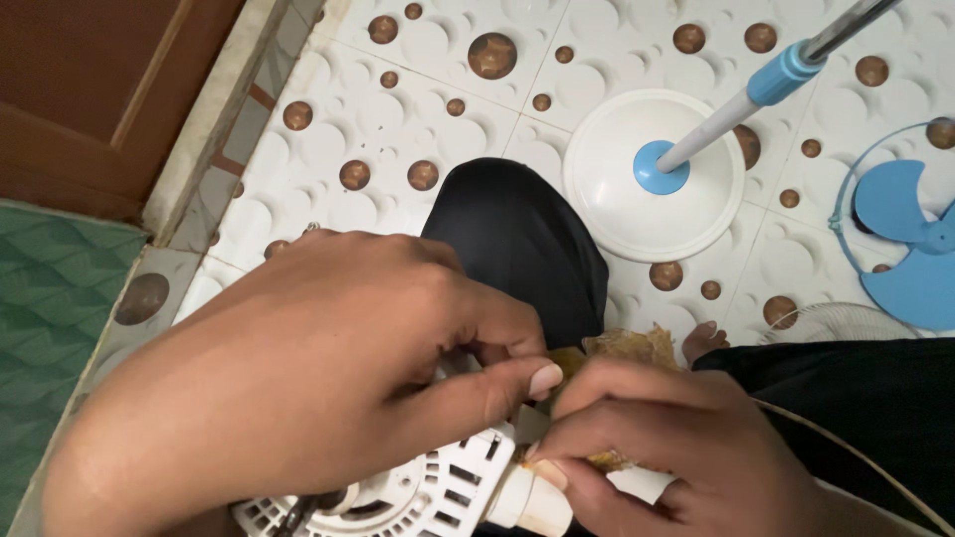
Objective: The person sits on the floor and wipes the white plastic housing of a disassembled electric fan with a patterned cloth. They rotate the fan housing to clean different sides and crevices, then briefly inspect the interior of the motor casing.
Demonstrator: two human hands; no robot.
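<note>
My left hand (328,378) is closed over a white vented plastic fan motor housing (418,492) that rests low in view, thumb stretched toward the right. My right hand (676,447) pinches a crumpled piece of yellowish-brown tape or film (627,348) at the white neck (527,497) of the housing. The fingertips of both hands meet over that scrap. Most of the housing is hidden beneath my hands.
My knees in black trousers (527,249) and a bare toe (704,338) lie below the hands. A round white fan base (617,199) with a blue-and-white pole (756,94) stands on the patterned white floor tiles. A blue fan blade (910,249) is at right, a brown door (90,89) at top left.
</note>
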